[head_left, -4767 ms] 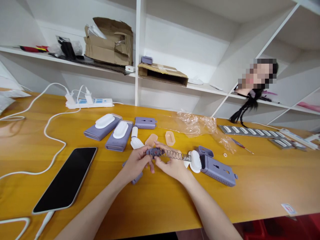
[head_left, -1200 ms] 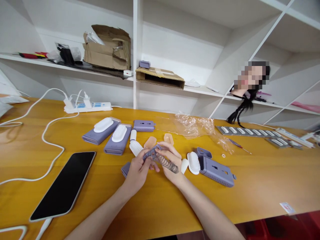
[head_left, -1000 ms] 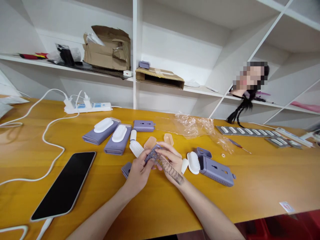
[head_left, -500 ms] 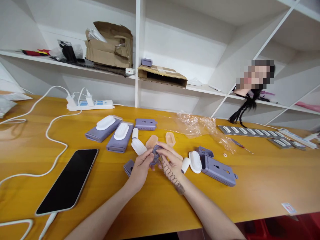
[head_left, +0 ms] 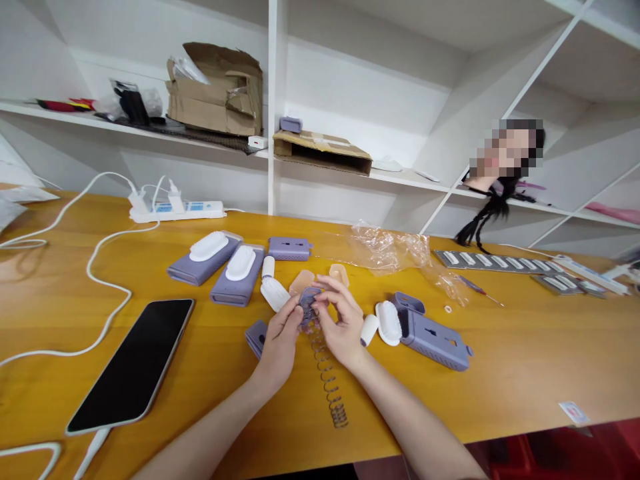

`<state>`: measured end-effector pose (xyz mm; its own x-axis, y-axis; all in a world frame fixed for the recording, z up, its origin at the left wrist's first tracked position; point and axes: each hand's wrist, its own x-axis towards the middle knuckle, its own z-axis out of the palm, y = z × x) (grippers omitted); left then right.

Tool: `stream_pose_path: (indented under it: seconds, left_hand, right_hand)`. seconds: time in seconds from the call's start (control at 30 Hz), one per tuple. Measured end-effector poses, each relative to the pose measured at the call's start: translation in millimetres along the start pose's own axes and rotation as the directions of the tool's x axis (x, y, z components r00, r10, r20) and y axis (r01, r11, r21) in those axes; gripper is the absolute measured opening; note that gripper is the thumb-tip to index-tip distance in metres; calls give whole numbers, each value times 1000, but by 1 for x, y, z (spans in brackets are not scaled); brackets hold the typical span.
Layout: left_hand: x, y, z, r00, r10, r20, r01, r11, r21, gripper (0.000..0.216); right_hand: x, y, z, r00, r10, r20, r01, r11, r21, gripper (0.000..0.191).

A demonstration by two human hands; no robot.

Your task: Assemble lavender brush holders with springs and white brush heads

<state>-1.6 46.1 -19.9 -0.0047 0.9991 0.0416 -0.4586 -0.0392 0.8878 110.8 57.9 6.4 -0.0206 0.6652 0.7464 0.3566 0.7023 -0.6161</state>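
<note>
Back from the near edge of the wooden table point(head_left: 505, 383), the bare left hand point(head_left: 279, 340) pinches a small purple plastic part point(head_left: 308, 305), a coiled metal spring point(head_left: 328, 385) trailing edgeward; the right hand point(head_left: 345, 331) curls against the part, grip unclear. Left lies a black-screened phone point(head_left: 133, 363); right, a purple plastic case point(head_left: 437, 341).

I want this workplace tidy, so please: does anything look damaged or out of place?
Yes. On the white shelving, the tall brown cardboard box looks torn, with ragged flaps. Crumpled transparent plastic film lies on the brown wooden table, like discarded wrapping. The thin metal coil spring has uneven coils, bunched at the near end.
</note>
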Motion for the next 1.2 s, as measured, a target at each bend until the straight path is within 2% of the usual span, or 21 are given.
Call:
stream_pose_path:
  seconds: [0.27,0.57,0.7,0.83,0.97,1.2]
  left_hand:
    - [-2,2,5,989,-122,-90,112,988,-106,44]
    - [0,-2,4,993,-72,-95,62,993,-96,33]
    - [1,-1,3,996,-55,-65,50,995,-82,31]
    - [1,4,5,997,-67,-29,62,987,-150,24]
    - [0,8,6,995,-94,-44,81,969,-235,22]
    - [3,12,11,990,-128,-57,113,969,-220,24]
  right_hand:
    - [-1,4,-1,998,-63,7,63,991,-115,14]
    - [-1,5,2,995,-97,9,97,992,-80,16]
    - [-1,12,-1,983,-156,97,169,976,-138,19]
    - [-3,19,-4,961,-229,156,253,955,-155,23]
    - [-3,18,-3,971,-204,125,216,973,-84,23]
    - [-4,15,3,992,-116,48,119,991,-55,22]
